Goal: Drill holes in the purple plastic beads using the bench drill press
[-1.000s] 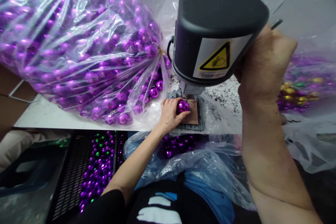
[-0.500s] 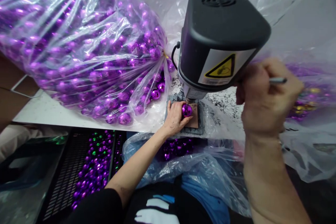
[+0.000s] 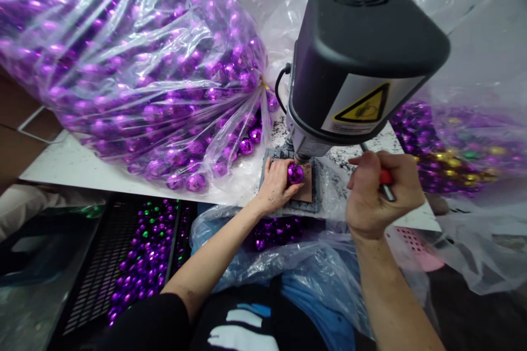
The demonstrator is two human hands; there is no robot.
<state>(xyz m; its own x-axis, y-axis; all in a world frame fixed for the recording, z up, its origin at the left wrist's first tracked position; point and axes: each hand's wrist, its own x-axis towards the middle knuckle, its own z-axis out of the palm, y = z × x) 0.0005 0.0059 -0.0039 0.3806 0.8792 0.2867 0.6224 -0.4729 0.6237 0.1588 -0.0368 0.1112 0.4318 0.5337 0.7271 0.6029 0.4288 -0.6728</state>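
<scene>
My left hand (image 3: 275, 185) grips a shiny purple faceted ball (image 3: 295, 173) between thumb and fingers. The ball rests over a brown wooden block (image 3: 303, 192) on the grey base plate (image 3: 315, 203), under the spindle of a bench drill press (image 3: 370, 38). How far the bit is from the ball is hidden by the dark motor housing. My right hand (image 3: 385, 194) is closed round the drill press lever (image 3: 388, 192), a metal rod with a red part showing between the fingers.
A large tied clear bag of purple balls (image 3: 156, 82) fills the left of the white table (image 3: 53, 167). Below it, a black crate (image 3: 88, 285) holds purple and green beads. Purple balls lie in clear plastic (image 3: 329, 263) at my lap. More purple and gold beads (image 3: 448, 159) lie at right.
My right hand has come down and to the left in the view with the lever, whose red part now shows. My left hand keeps the ball in the same place on the block.
</scene>
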